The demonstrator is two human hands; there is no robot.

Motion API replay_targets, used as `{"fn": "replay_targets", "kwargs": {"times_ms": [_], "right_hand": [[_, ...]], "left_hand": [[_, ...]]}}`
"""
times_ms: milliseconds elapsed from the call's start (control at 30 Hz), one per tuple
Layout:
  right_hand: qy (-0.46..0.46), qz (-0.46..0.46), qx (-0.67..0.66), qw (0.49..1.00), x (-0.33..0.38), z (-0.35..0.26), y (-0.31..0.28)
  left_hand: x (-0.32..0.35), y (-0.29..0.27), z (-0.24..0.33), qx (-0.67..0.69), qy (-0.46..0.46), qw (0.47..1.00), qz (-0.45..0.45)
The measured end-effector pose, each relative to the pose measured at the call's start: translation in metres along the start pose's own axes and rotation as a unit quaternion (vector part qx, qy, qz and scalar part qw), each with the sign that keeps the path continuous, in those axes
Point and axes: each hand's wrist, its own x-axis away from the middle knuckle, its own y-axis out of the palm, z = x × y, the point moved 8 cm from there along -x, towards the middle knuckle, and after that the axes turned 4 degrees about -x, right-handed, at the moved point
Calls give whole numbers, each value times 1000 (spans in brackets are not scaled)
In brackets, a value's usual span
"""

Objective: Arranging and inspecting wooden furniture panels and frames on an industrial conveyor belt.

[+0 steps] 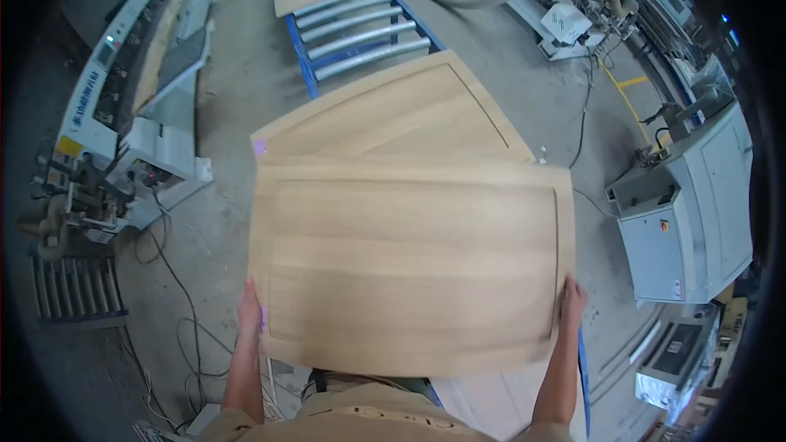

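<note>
A pale wooden panel [409,254] with a routed inner frame is being held flat and level in front of the body, gripped at its two near side edges so that its width is being balanced between the arms. The left hand [249,309] is being pressed against the left edge with fingers curled round it, and the right hand [572,299] is being wrapped over the right edge in the same way. A second panel [393,110] of the same wood is being overlapped at the far side, lying askew beneath the held one, apparently on a stack. Beyond it a blue roller conveyor [360,33] is being shown, with grey machines [696,205] standing on the concrete floor [229,115].
</note>
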Motion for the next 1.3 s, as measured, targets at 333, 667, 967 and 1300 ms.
{"fn": "replay_targets", "kwargs": {"times_ms": [333, 667, 967, 1300], "right_hand": [[-73, -100, 171, 978, -236, -271, 275], [-78, -114, 159, 978, -344, -337, 370], [-161, -75, 372, 911, -296, -357, 368], [-188, -86, 125, 970, 34, -159, 211]], "left_hand": [[-112, 73, 45, 387, -131, 910, -66], [-147, 127, 124, 427, -171, 881, -113], [-163, 90, 96, -268, -100, 943, -167], [-172, 211, 68, 271, -176, 910, -259]]}}
